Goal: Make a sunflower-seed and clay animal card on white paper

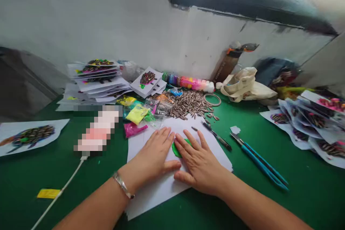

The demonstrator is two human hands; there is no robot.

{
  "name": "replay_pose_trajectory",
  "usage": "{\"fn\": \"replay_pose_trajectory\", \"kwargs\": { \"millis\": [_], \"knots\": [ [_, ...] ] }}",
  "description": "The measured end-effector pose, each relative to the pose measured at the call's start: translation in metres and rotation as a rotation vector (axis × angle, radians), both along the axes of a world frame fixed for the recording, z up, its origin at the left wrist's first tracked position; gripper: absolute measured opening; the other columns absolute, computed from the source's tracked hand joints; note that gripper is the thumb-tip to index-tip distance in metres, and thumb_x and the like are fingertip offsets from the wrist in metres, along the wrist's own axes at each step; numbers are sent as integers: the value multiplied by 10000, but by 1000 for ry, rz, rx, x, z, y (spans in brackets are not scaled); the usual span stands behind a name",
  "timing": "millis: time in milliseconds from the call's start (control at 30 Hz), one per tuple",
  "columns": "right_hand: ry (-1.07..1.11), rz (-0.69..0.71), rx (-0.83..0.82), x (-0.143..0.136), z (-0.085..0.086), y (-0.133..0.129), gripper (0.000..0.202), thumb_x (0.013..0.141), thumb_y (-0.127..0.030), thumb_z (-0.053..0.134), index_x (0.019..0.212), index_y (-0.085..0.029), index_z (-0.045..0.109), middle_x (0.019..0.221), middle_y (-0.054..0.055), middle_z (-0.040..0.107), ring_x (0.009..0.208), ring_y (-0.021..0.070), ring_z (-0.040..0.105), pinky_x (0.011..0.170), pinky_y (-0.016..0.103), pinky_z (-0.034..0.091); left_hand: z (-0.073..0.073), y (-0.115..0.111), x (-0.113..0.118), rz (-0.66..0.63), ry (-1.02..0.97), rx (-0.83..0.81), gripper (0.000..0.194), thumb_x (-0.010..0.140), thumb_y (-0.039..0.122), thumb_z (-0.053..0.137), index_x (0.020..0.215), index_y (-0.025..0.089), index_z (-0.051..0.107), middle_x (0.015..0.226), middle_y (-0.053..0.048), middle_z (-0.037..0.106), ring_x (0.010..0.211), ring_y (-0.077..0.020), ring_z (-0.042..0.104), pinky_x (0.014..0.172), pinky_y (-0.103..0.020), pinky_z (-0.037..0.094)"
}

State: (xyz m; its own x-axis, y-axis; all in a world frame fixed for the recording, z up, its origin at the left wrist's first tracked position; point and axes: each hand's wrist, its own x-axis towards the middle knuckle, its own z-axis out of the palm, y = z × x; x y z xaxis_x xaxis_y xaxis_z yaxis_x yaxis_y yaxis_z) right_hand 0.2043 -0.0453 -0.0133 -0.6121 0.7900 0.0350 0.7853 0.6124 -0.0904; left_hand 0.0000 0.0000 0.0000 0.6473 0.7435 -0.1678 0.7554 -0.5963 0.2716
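Note:
A flattened green clay piece (177, 150) lies on a stack of white paper (153, 197) on the green table. My right hand (198, 161) rests flat over part of the clay, fingers spread, covering its right side. Just left of the clay, my left hand (155, 152) lies on the paper with its fingers stretched out and holds nothing. Beyond the paper is a pile of striped seeds (188, 102). Bags of coloured clay, among them a yellow-green one (137, 114) and a magenta one (133, 129), sit at the paper's far left edge.
Blue tweezers (262, 165) and a dark pen-like tool (218, 137) lie to the right. Stacked seed pictures stand at back left (99, 79) and right (315, 122). A blurred-out device (98, 129) with a white cable is at left. A tape ring (212, 100) and cloth bag (244, 86) sit behind.

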Motion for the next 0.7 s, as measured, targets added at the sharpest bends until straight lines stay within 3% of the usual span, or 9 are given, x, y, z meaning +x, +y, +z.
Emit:
{"fn": "replay_pose_trajectory", "kwargs": {
  "millis": [200,700],
  "knots": [
    [6,1,53,1,0,-2,820,928,-657,345,1534,-129,184,1598,78,167,1472,349,69,1159,615,-25,-4,3,1,-3,-28,24,860,825,584,599,1480,100,323,1568,-205,229,1458,-328,172,1180,-486,201],
    [18,19,-4,-4,2,-7,834,922,-675,323,1542,-140,165,1594,96,172,1472,358,64,1149,616,-87,-1,1,3,-8,30,37,975,803,692,541,1495,59,275,1578,-210,181,1469,-308,140,1186,-459,171]
  ]
}}
